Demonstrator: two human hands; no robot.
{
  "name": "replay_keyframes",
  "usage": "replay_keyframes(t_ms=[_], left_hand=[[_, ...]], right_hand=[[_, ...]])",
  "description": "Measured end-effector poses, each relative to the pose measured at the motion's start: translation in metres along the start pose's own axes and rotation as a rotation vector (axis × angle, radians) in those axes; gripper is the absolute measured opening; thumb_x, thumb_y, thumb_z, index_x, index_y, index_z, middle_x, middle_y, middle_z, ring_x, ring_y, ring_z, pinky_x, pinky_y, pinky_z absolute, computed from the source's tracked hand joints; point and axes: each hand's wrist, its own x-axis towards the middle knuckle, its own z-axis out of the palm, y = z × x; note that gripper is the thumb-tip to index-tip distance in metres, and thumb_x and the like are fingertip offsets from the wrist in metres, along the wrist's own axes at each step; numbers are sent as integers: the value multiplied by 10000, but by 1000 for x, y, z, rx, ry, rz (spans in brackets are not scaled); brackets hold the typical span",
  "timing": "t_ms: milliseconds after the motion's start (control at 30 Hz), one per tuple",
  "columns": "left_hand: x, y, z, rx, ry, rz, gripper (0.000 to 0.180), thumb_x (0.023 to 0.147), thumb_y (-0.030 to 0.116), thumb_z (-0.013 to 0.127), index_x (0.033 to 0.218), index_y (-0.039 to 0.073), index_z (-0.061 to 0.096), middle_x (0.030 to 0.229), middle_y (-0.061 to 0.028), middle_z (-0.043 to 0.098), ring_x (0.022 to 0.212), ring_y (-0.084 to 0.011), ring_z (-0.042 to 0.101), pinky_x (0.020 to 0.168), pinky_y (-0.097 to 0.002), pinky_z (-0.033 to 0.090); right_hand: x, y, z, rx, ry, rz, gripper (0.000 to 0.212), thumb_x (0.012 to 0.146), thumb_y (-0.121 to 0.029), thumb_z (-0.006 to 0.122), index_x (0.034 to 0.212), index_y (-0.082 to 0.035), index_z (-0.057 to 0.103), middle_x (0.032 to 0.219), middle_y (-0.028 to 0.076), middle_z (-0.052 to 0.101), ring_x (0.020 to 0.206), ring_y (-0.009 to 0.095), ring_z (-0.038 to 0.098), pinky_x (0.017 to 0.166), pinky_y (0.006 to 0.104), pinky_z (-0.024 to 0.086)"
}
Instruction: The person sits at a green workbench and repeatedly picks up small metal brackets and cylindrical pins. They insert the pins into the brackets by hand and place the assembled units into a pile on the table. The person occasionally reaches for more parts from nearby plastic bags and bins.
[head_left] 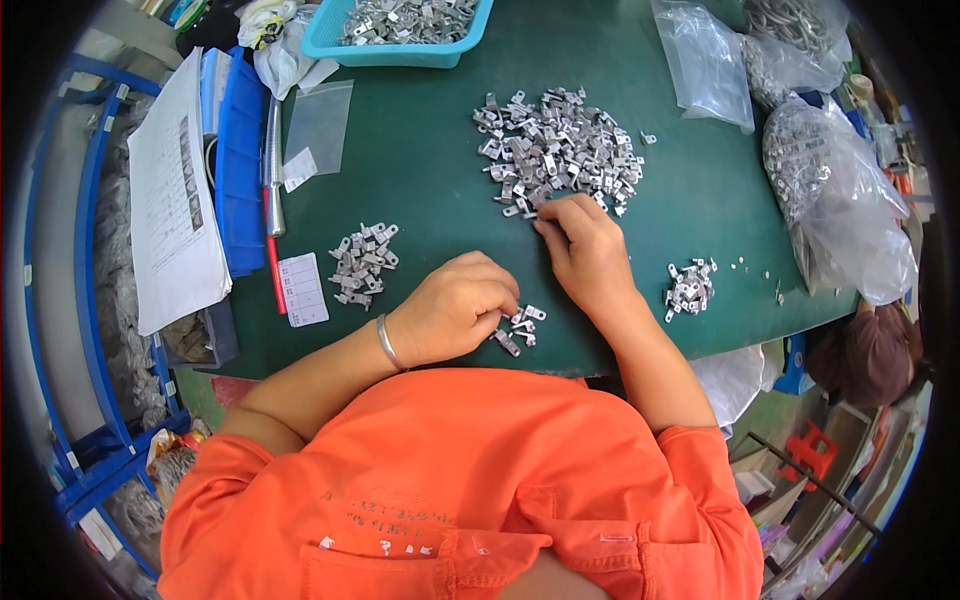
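Observation:
A large heap of small silver metal brackets (565,150) lies on the green table. At its near edge is my right hand (590,250), thumb and forefinger pinched together at the outermost pieces. Whatever sits between those fingertips is too small to make out. My left hand (455,310) rests closer to me, its fingers curled over beside a few loose brackets (522,325). The inside of that hand is hidden. Left of it is a medium pile of the same brackets (364,262); a smaller pile of metal pieces (690,290) lies right of my right forearm.
A turquoise basket (470,50) of metal parts stands at the far edge. On the left are a blue bin (240,170), papers (175,200), a red pen (274,265) and a label card (303,290). Clear plastic bags of metal parts (830,190) line the right side.

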Motion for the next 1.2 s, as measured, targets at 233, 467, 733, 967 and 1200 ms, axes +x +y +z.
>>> replay_keyframes(t_ms=[233, 467, 733, 967, 1200], left_hand=[[7, 10, 0, -524, 131, -520, 260, 826, 20, 721, 1057, -28, 612, 957, -70, 656, 856, -100, 633, 748, -226, 532], [22, 17, -1, -835, 145, -576, 195, 875, 0, 657, 1054, -63, 612, 962, -100, 678, 847, -124, 665, 756, -237, 554], [7, -2, 3, 99, 174, 117, 177, 716, -105, 632, 828, 25, 674, 866, -79, 655, 801, -276, 616, 713, -338, 505], [0, -4, 4, 80, 93, 138, 182, 725, -108, 611, 837, 23, 670, 875, -77, 655, 806, -264, 609, 712, -335, 505], [10, 3, 6, -624, 241, -457, 342, 898, -5, 608, 1226, -41, 518, 984, -121, 651, 871, -154, 658, 765, -256, 547]], right_hand=[[-24, -12, -15, 714, -13, 330, 152, 791, 94, 686, 898, -3, 639, 919, 82, 666, 839, 152, 668, 738, 262, 552], [-37, -24, -24, 878, 27, 331, 261, 825, 116, 653, 1045, 16, 554, 1000, 125, 656, 911, 172, 658, 797, 278, 548], [-24, -10, -22, 277, -29, 155, 165, 796, 68, 643, 941, -8, 619, 920, 110, 649, 790, 228, 658, 678, 285, 523], [8, 7, 2, 39, 25, 21, 184, 815, 25, 662, 992, -13, 631, 841, 106, 651, 741, 212, 657, 646, 316, 529], [-18, -4, -15, 507, -4, 298, 286, 801, 67, 690, 1066, 1, 603, 876, 100, 684, 788, 145, 672, 697, 263, 550]])
